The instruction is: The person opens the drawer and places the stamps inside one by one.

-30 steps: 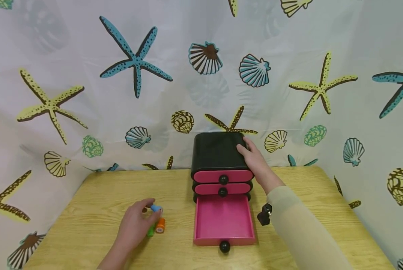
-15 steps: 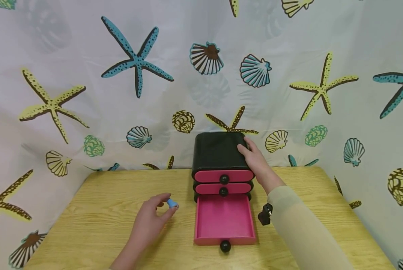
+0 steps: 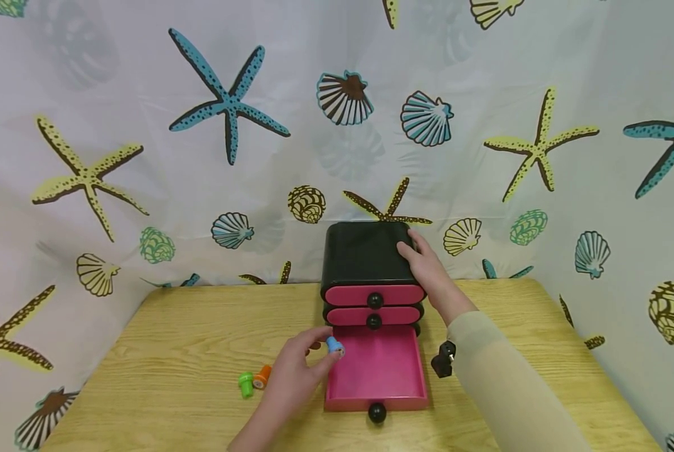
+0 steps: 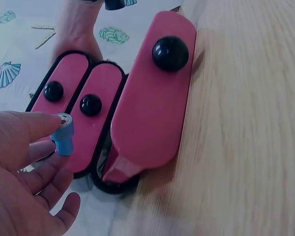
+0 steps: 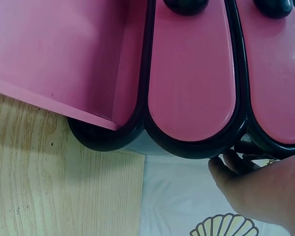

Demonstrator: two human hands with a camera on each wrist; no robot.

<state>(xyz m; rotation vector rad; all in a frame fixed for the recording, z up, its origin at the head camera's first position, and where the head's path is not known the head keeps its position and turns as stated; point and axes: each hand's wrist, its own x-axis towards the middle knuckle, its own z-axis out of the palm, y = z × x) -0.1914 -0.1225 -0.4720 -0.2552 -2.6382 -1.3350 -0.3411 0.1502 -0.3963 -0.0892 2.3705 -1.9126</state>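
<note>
A small blue stamp (image 3: 334, 345) is pinched between the thumb and fingertips of the left hand (image 3: 297, 376), cap end outward, and is held over the left rim of the open bottom drawer (image 3: 375, 367) of the mini chest of drawers (image 3: 365, 257). In the left wrist view the stamp (image 4: 64, 135) is seen clear of the drawer fronts, touching nothing but the fingers.

The right hand (image 3: 427, 270) is laid against the right side of the chest's black top, fingers extended and flat, with nothing held. In the right wrist view the fingertips (image 5: 226, 164) are seen at the black casing behind the drawer fronts.

The two upper drawers are closed, and the bottom drawer is pulled fully forward with its pink floor exposed. A green stamp (image 3: 246, 384) and an orange stamp (image 3: 262, 375) lie touching on the tabletop (image 3: 190, 326), to the left of the chest. A small black object (image 3: 443, 359) lies just to the right of the open drawer; its kind cannot be told.

For the step in hand, it is judged that the stamp should be carried well inside the drawer's left wall and lowered close to the floor before the pinch is relaxed, so that rolling or bouncing out is avoided. Steady pressure on the chest should be kept by the right hand so that the light casing is not shifted.
</note>
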